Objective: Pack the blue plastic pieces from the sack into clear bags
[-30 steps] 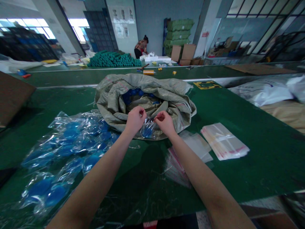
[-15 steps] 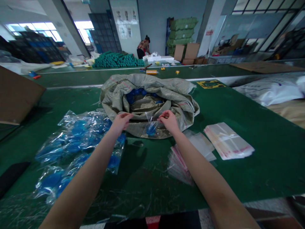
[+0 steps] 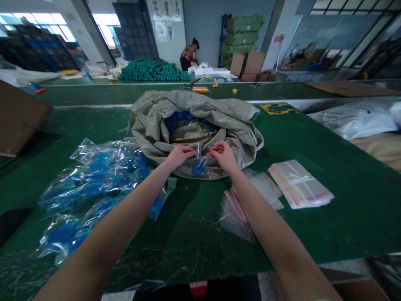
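Observation:
Between my two hands hangs a small clear plastic bag (image 3: 198, 162) with a blue round piece inside. My left hand (image 3: 179, 155) pinches its top edge on the left, and my right hand (image 3: 223, 155) pinches it on the right. Both hands hover in front of an open grey woven sack (image 3: 238, 125) that holds more blue pieces (image 3: 177, 119). A heap of filled clear bags with blue pieces (image 3: 94, 179) lies on the green table (image 3: 328, 159) to my left.
Stacks of empty clear bags with red strips (image 3: 299, 184) (image 3: 238, 209) lie right of my right arm. A brown cardboard sheet (image 3: 19, 117) stands at the far left, white sacks (image 3: 357, 117) at the right. A person (image 3: 189, 54) works far behind beside green rolls (image 3: 152, 71).
My left hand let go and swung left half a second ago, then came back to the bag's top edge. The right hand kept its hold throughout.

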Available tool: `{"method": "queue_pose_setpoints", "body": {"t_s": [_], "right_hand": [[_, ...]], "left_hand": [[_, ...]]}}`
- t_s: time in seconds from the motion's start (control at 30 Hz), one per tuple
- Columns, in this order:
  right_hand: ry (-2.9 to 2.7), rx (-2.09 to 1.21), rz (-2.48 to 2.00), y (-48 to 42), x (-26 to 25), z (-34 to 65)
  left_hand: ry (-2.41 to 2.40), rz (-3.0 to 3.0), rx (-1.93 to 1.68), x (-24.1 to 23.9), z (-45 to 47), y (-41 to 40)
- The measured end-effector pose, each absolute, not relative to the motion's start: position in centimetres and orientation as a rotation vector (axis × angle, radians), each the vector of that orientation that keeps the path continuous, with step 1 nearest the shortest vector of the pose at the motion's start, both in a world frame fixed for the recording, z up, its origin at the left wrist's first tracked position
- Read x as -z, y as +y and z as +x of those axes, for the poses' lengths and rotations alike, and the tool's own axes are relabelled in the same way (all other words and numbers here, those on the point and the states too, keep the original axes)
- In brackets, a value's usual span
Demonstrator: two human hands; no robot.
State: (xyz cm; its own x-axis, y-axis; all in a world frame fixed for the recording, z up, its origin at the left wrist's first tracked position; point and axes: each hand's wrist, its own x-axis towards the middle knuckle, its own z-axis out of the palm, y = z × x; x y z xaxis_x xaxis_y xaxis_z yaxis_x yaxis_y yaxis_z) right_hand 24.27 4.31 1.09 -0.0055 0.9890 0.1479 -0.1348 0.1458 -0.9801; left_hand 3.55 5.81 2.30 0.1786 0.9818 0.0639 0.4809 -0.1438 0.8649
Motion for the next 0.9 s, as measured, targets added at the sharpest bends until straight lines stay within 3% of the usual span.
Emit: {"method": "queue_pose_setpoints", "body": {"t_s": [0.37, 0.9], "right_hand": [[-1.192, -1.157, -0.997, 4.4, -1.5, 24.8], [-1.169, -1.165, -1.013, 4.7, -1.2, 25.4]], "left_hand": [[1.349, 1.82, -0.667, -1.7, 3.2, 5.7], [1.336, 2.025, -0.636, -1.3, 2.7, 5.0]]}}
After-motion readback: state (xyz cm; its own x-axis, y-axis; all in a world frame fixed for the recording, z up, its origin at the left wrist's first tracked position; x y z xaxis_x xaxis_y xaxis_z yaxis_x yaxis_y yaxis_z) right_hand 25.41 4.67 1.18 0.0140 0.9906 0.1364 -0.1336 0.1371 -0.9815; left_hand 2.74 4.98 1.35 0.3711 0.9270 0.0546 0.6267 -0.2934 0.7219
